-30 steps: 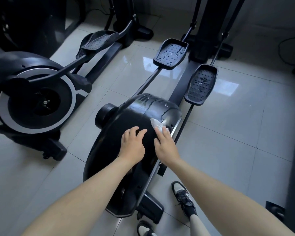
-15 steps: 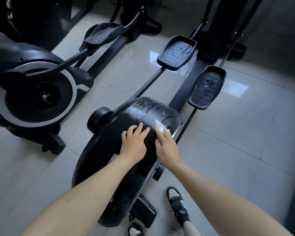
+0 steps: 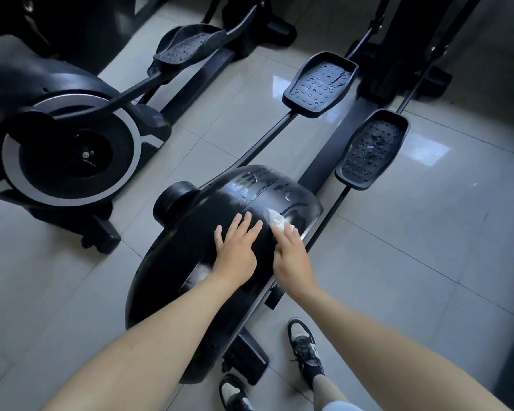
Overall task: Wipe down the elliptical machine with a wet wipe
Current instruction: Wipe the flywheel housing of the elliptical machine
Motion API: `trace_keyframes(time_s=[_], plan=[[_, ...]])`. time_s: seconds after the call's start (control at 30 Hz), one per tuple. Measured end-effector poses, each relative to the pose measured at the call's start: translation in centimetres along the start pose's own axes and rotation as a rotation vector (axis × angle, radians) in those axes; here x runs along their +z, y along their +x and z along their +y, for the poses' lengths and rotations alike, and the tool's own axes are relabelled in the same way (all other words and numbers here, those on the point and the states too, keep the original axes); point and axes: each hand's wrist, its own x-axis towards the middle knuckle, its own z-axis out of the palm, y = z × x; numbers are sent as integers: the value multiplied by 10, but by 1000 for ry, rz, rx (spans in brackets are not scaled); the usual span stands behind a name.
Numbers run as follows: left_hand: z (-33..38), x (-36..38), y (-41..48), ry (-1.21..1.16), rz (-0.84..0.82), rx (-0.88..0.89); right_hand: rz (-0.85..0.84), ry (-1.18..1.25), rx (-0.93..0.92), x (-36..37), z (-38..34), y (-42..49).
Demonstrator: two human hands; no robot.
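The elliptical machine's black flywheel housing (image 3: 190,232) curves below me, with wet streaks shining on its far top. My right hand (image 3: 291,256) presses a crumpled white wet wipe (image 3: 276,219) against the housing's upper right side; the wipe pokes out beyond my fingertips. My left hand (image 3: 235,250) lies flat on the housing just left of it, fingers spread, holding nothing. Two black foot pedals (image 3: 321,81) (image 3: 371,149) sit on rails beyond the housing.
A second elliptical (image 3: 69,149) with a silver-ringed flywheel stands to the left, its pedal (image 3: 187,47) raised. The floor is glossy grey tile (image 3: 413,247). My two black-and-white sneakers (image 3: 306,351) stand beside the machine's rear foot (image 3: 247,360).
My right hand has slid the wipe a little farther up the housing, and my left hand's fingers have spread wider. The view has shifted forward over the machine.
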Motion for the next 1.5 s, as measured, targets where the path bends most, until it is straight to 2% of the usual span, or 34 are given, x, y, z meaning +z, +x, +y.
trace_keyframes(time_s=[0.13,0.23,0.3,0.37,0.43,0.5,0.57,0.67,0.77,0.83,0.9,1.0,1.07,1.2,1.27,1.33,1.4,1.5], plan=[[-1,2,2,-14,-9,-6,1,13,55,-17,-1,19],[-1,2,2,-14,-15,-3,-89,123,278,-36,4,43],[-1,2,2,-22,-12,-7,-118,189,356,-38,8,48],[-1,2,2,-26,-13,-11,-74,113,273,-31,3,43],[0,2,2,-32,-12,-16,-34,-7,89,-18,-3,32],[0,3,1,-42,-3,-16,-64,-91,-53,-8,-7,19],[0,2,1,-38,-3,-9,-85,-136,-103,-8,-5,18],[-1,2,1,-20,-20,-7,-124,-168,-102,-21,2,38],[-1,1,1,-17,-33,-9,-191,-78,112,-37,2,59],[-1,1,2,-24,-33,-8,-213,-111,198,-38,-4,61],[-1,1,2,-30,-29,-5,-187,-168,144,-33,-12,52],[-1,-2,1,-37,-32,3,-191,-222,-78,-22,-21,36],[-4,-5,2,-41,-35,13,-231,-286,-151,-27,-25,38],[-14,-8,2,-96,-2,16,-447,-378,19,-45,-21,65],[-20,-12,0,-108,28,-45,-451,-362,129,-47,-24,77],[-27,-18,-2,-55,46,-120,-436,-396,136,-39,-37,75],[-32,-22,-4,-54,42,-166,-434,-413,10,-27,-54,61],[-37,-24,-5,-114,55,-145,-477,-383,-184,-17,-71,48]])
